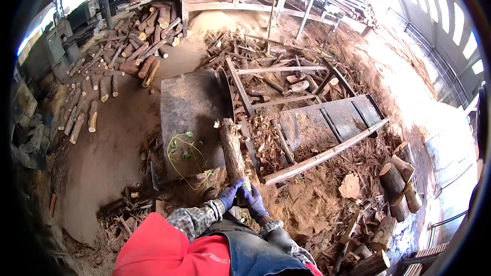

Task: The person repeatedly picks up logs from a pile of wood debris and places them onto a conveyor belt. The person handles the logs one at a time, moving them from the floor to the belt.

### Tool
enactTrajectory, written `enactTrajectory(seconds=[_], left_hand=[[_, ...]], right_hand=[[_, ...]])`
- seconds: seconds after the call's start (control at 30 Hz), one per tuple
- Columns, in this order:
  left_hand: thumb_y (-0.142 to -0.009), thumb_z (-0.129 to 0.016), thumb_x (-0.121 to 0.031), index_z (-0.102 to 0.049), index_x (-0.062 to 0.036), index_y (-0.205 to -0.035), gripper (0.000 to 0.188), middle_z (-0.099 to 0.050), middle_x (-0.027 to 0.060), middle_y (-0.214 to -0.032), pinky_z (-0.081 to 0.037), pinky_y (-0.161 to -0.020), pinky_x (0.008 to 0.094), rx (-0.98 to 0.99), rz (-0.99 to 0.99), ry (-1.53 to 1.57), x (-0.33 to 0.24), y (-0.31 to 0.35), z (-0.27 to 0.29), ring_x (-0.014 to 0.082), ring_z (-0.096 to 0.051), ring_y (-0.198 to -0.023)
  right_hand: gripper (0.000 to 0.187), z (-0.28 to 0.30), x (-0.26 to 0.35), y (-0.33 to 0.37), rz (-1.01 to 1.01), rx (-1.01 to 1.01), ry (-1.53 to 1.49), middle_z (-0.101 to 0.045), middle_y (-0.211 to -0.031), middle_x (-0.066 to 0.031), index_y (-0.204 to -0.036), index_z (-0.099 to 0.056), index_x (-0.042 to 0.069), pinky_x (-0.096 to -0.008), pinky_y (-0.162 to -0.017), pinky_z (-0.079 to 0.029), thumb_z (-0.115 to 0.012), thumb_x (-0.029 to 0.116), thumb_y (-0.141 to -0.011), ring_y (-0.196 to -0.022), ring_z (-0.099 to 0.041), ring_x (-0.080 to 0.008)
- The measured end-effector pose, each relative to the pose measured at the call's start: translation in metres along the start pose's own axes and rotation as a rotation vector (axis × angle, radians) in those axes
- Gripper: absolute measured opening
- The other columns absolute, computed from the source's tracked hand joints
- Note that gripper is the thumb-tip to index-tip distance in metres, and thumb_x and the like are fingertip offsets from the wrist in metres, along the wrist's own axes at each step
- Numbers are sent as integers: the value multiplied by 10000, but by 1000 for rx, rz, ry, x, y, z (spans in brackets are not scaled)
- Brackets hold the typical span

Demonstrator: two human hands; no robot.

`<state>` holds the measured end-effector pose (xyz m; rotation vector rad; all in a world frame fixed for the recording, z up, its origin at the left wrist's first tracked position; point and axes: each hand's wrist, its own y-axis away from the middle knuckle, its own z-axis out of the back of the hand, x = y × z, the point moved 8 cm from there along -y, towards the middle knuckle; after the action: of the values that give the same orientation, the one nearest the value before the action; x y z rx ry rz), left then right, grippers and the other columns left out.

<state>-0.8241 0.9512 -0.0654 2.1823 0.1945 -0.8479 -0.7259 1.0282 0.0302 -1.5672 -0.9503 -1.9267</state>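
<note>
An open-sided shed is seen, its dirt floor covered with sawdust, bark and wood scraps. A heap of cut logs is piled at the upper left beside grey machinery, and a few short log sections are stacked at the right. A wooden frame structure with timber posts is set at the far end, a corrugated wall with bright window openings is seen at the right, and strong daylight is let in from above
</note>
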Motion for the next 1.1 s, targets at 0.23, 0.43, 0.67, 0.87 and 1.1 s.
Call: enactTrajectory(seconds=[0.23,0.43,0.67,0.87,1.1], left_hand=[[-923,-678,-463,-708,-2,-996,467,-715,98,-934,-552,-825,340,-60,-235,-210,-54,-7,-5,176,-677,-869],[-878,-723,-510,-702,-51,-1119,519,-708,33,-959,-537,-785,339,172,-166,191,-127,-18,-11,165,-661,-860],[-894,-682,-558,-527,-137,-1430,699,-641,69,-1311,-498,-1031,374,220,-257,-69,-62,35,-14,199,-636,-1159],[-909,-705,-480,-689,-88,-1106,439,-703,35,-959,-554,-778,323,-20,50,-99,-55,10,-20,154,-665,-833],[-840,-729,-574,-652,-140,-687,466,-643,42,-630,-510,-528,325,-41,38,82,-87,-18,-45,199,-600,-515]], right_hand=[[879,-8,7,-35,-160,18,-110,-640,-1256,-214,-1427,-417,-103,-341,-907,-526,-707,523,-882,-1102,-635,-242],[663,-44,26,-105,29,98,145,-685,-1149,-169,-1312,-550,-54,-337,-791,-560,-675,472,-927,-964,-667,-202],[720,-54,6,2,-557,372,-1011,-660,-1231,-163,-1406,-493,45,-481,-904,-559,-585,591,-946,-1057,-676,-326],[847,-6,52,-19,-225,135,-333,-657,-1181,-146,-1551,-215,-22,-323,-809,-576,-707,283,-933,-981,-688,-214],[556,8,-21,-91,-147,-49,-171,-692,-1028,-107,-1406,-449,-56,-319,-713,-574,-654,198,-956,-841,-689,-182]])
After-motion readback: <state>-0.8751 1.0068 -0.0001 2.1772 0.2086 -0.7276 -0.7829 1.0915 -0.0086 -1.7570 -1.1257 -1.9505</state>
